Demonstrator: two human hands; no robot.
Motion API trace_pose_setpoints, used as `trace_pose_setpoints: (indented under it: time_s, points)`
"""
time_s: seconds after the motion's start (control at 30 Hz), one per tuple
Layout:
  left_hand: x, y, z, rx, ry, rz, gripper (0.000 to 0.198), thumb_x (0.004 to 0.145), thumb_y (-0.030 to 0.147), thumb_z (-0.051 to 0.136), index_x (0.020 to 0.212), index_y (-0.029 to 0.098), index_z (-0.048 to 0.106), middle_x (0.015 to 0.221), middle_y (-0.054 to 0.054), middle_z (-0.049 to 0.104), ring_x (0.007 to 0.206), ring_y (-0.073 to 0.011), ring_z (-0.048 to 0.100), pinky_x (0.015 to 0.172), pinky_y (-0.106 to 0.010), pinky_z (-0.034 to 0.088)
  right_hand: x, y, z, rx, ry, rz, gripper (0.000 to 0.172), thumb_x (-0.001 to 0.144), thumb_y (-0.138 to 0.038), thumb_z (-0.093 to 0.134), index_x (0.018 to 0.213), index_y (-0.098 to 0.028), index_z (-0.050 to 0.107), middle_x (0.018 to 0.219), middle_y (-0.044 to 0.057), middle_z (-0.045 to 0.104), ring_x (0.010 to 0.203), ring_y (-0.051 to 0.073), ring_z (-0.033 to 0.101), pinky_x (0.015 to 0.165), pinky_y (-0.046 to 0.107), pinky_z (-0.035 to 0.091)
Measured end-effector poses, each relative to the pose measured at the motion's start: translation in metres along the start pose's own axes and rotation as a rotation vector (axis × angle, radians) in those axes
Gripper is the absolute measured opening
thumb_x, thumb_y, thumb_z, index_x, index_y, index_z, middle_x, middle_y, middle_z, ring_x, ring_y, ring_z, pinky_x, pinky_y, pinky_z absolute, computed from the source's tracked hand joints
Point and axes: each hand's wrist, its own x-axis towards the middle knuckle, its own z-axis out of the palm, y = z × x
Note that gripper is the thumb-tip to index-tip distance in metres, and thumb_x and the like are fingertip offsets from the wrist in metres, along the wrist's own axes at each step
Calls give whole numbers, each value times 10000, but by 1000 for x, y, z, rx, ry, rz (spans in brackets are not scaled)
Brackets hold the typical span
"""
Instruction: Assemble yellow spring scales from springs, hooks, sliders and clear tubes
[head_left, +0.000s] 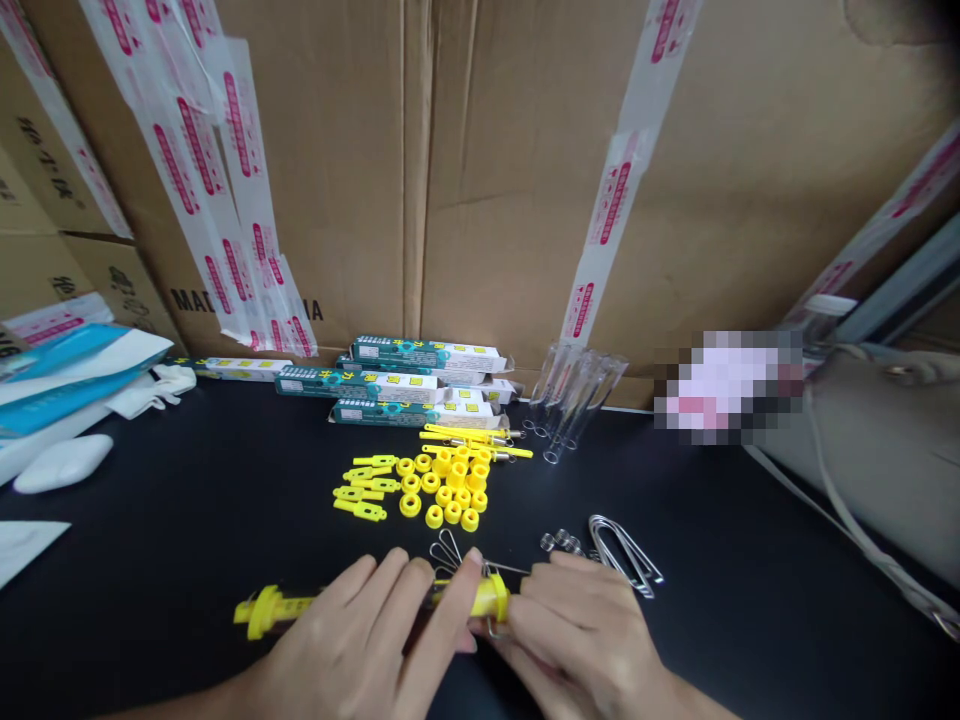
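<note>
My left hand (382, 620) is wrapped round a tubular spring scale with yellow end caps. One yellow cap (264, 612) sticks out to the left of the hand, and the other yellow cap (491, 597) shows between my two hands. Against that right end my right hand (574, 625) is closed, its fingers curled and their tips mostly hidden. Bent metal wire (495, 629) shows at the cap beside it, but what the right fingers grip cannot be made out. Just beyond the left fingertips lie wire hooks (448, 548).
Yellow rings and caps (452, 512), flat yellow tabs (361, 510) and yellow rods with springs (480, 452) lie ahead. Behind them are printed boxes (360, 385) and clear tubes (570, 405). Metal loops (622, 550) and small springs (562, 541) lie right. Cardboard (510, 200) walls the back.
</note>
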Motion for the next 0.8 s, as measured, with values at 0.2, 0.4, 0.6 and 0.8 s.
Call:
trace_pose_setpoints:
  time_s: [0.2,0.4,0.6,0.8]
  points:
    - [-1,0,-1,9,0,2,291,1031,164,434,1243,95,621,831,-44,720,737,-170,658,713,-304,478,-1,1,0,5,-13,-8,368,938,-109,514,581,-194,494,491,-43,480,445,104,365,505,297,211]
    - [-2,0,3,-47,-10,-14,303,1047,159,374,1228,111,612,708,-5,671,640,-153,647,634,-297,462,0,1,-2,-18,-30,-56,405,978,-156,493,575,-194,499,483,-46,477,434,104,355,489,301,216]
    - [4,3,1,-21,16,-20,300,1060,190,378,1219,108,619,677,6,637,602,-140,621,613,-297,433,1,1,-1,-18,-18,-58,428,1002,-175,461,579,-188,517,485,-38,479,444,113,348,479,304,224]
    - [3,2,-1,-20,32,-52,318,1075,188,330,1193,125,620,691,10,679,609,-146,654,611,-305,450,1,1,0,-13,36,-85,454,1007,-184,477,553,-187,469,475,-46,454,440,106,312,479,298,204]
